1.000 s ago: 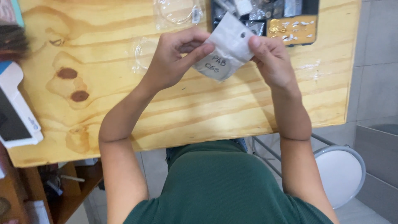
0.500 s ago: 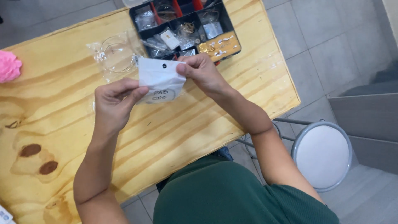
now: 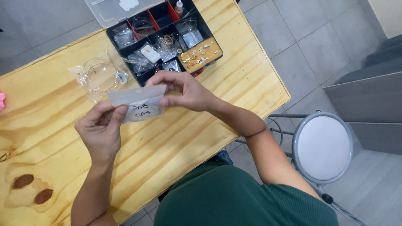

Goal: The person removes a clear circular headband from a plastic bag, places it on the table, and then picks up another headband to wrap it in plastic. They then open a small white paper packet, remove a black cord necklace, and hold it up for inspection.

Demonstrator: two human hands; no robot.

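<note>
Both hands, left hand (image 3: 99,129) and right hand (image 3: 184,90), pinch a small plastic pouch (image 3: 138,102) (handwritten label) above the desk (image 3: 176,138)

Matt translucent plastic pouch (image 3: 140,102); smooth, grained wood table (image 3: 176,142).
</note>
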